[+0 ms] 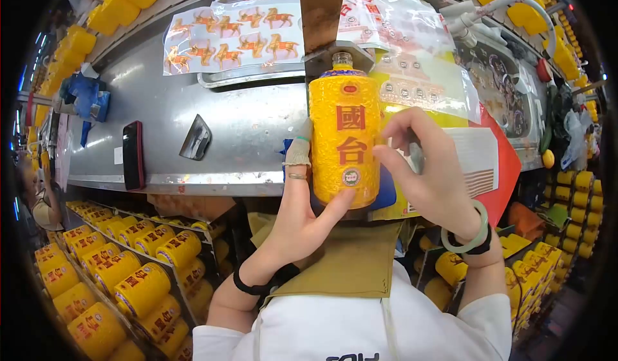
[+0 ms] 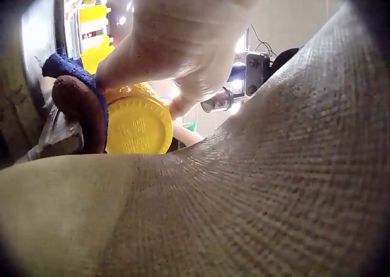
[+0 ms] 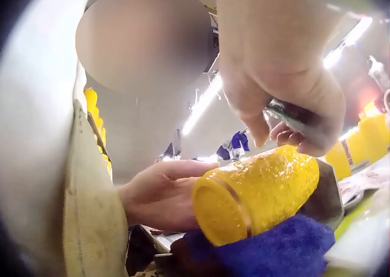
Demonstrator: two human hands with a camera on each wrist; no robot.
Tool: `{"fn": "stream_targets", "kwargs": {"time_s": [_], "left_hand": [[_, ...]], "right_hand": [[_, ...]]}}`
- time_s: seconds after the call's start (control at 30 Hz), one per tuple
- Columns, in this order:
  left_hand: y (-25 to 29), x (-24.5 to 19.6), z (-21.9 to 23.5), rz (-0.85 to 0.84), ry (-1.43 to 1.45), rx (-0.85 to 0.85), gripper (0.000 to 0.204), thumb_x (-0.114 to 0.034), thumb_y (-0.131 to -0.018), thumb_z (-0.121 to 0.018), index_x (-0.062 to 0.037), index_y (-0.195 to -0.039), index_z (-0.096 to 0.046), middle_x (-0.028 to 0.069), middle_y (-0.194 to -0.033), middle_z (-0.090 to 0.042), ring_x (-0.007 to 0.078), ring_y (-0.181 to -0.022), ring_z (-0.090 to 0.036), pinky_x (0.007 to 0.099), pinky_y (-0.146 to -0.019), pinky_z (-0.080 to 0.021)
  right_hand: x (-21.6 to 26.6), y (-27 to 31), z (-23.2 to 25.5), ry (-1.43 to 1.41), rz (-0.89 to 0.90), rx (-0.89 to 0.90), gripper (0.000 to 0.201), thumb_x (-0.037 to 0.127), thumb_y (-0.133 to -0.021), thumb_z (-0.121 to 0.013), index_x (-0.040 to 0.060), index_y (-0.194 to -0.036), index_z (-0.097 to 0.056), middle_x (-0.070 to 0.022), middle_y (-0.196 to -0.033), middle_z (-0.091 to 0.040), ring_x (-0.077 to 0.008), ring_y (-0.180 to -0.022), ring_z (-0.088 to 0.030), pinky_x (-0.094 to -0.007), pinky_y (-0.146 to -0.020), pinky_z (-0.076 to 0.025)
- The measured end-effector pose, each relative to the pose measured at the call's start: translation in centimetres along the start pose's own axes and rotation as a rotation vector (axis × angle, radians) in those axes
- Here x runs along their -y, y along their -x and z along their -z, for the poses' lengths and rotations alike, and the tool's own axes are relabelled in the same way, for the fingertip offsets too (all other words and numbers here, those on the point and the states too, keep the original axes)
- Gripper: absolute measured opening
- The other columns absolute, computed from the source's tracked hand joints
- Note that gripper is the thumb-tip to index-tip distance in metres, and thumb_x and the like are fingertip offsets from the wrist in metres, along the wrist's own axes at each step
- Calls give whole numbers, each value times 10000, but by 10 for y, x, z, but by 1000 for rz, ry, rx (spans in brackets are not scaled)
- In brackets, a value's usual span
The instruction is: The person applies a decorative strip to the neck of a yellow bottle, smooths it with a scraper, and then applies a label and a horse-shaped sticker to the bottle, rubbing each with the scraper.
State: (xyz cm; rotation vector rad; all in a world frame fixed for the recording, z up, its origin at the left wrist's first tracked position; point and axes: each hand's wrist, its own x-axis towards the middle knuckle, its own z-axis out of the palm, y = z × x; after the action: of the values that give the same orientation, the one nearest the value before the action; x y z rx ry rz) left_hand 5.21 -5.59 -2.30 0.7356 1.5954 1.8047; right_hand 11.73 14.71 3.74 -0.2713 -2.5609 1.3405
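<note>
A yellow textured bottle (image 1: 347,113) with red characters and an uncapped clear neck lies in front of the body; its round base (image 2: 139,127) faces the left wrist view. My left hand (image 1: 304,229) grips it, fingers along the left side and thumb across the lower front. At the bottle's right side is my right hand (image 1: 432,174), thumb and index fingertips beside the surface; whether they touch it, I cannot tell. The right fingers curl round a small dark greenish tool (image 3: 295,115), partly hidden by the palm. A blue cloth (image 3: 292,246) lies under the bottle.
On the metal table (image 1: 251,129) are a phone (image 1: 133,155), a dark triangular piece (image 1: 196,139) and a sheet of horse stickers (image 1: 232,36). Clear sticker sheets (image 1: 415,81) and a red sheet (image 1: 508,168) lie right. Racks of yellow bottles (image 1: 143,288) stand below on both sides.
</note>
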Motion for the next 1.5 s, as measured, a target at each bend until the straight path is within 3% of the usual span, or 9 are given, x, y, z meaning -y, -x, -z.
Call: {"fn": "stream_targets", "kwargs": {"time_s": [0.07,0.17,0.27,0.37,0.6,0.67,0.77,1.0,1.5], "left_hand": [[0,0,0,1,33,-6,923,37,-965,-606,-27,-1676,-21,163,-1691,-203,272,-1553,-268,428,-1250,-269],[0,0,-1,39,81,-15,926,30,-965,-610,-29,-1677,-20,165,-1694,-198,272,-1563,-244,429,-1261,-237],[1,-3,-3,-6,32,-65,865,-38,-987,-657,50,-1636,-92,186,-1615,-305,265,-1507,-332,403,-1237,-280],[1,-2,3,48,302,-66,862,-20,-998,-631,42,-1647,-66,183,-1659,-259,268,-1542,-279,406,-1256,-240],[3,-1,8,84,284,-57,884,-7,-990,-631,36,-1653,-48,182,-1679,-238,278,-1564,-244,415,-1274,-191],[4,-2,7,51,320,-44,938,-40,-953,-706,39,-1647,-80,188,-1658,-271,283,-1554,-270,423,-1267,-215],[4,6,3,-66,27,-38,989,-82,-912,-779,43,-1636,-117,195,-1633,-301,291,-1533,-310,427,-1255,-244],[4,8,-1,-38,31,-92,987,-114,-905,-798,54,-1623,-141,202,-1596,-342,295,-1504,-348,425,-1238,-270],[5,9,-2,-72,-33,-75,1042,-126,-899,-809,61,-1631,-92,213,-1619,-297,306,-1526,-305,431,-1250,-240]], "right_hand": [[-2,7,-3,-125,-155,5,281,122,-882,-817,48,-985,-567,-55,-875,-559,-160,-751,-546,-318,-696,-465],[-10,22,-18,-325,-300,35,358,170,-881,-847,60,-1010,-532,3,-883,-510,-98,-759,-476,-264,-693,-431],[-20,30,-36,-504,-333,-21,403,203,-880,-859,74,-1033,-509,30,-897,-477,-74,-777,-450,-235,-703,-411],[-22,32,-39,-560,-346,-32,399,204,-884,-857,78,-1036,-511,32,-903,-474,-77,-793,-451,-236,-714,-413],[-17,30,-32,-529,-363,-36,382,197,-888,-855,87,-1044,-525,39,-895,-477,-67,-794,-453,-223,-706,-397],[-13,28,-24,-692,-571,8,364,192,-894,-851,89,-1051,-538,49,-877,-479,-52,-787,-453,-210,-695,-385],[-14,29,-29,-695,-546,-13,353,186,-899,-847,88,-1055,-546,56,-865,-480,-41,-780,-454,-206,-688,-386],[-18,31,-36,-619,-457,-35,358,183,-895,-848,86,-1060,-545,58,-876,-483,-40,-781,-461,-206,-692,-399],[-15,29,-30,-711,-558,-23,297,166,-928,-818,94,-1031,-548,62,-876,-482,-32,-792,-464,-207,-692,-395]]}}
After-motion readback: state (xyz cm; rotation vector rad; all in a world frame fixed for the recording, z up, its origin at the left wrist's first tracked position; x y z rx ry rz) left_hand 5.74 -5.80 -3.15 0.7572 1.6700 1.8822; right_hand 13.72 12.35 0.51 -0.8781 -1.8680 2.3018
